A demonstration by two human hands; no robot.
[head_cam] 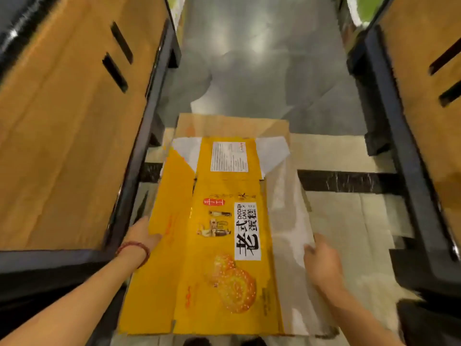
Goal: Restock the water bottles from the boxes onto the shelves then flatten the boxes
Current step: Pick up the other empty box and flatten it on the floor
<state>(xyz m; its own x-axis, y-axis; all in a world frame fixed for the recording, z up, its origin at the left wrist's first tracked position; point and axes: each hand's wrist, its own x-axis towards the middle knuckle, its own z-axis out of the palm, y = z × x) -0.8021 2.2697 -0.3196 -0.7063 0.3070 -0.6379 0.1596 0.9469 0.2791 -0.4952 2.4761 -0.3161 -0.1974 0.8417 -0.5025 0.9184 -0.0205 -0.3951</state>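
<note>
**Flattened box held over the aisle floor**

The yellow box (219, 236) is already collapsed flat, printed side up w/ a cake picture and a white label, held out low betw. the two shelf units. Its white side panel (291, 221) runs along the right edge. A second flat brown sheet (232, 123) pokes out past its far end, apparently underneath; more flat cardboard (349, 221) lies on the floor to the right. No water bottles in view.

Step in hand, as I judge it: finishing the flatten and setting this box on the pile. To do it well, keep both edges level, line the box up w/ the sheets below, lower it square, then press along the creases so the flaps don't spring up.

Left hand (144, 233) sits at the box's left edge, fingers going under or behind the yellow flap, so it seems to grip that edge; exact curl hidden. A red cord sits on that wrist. Right hand (321, 260) rests on the white panel at the right edge, fingers fairly straight and slightly apart, touching rather than clearly pinching; thumb not visible, can't tell if it hooks under.

Left shelf unit (74, 121) and right shelf unit (424, 96) flank the aisle, close on both sides.
</note>
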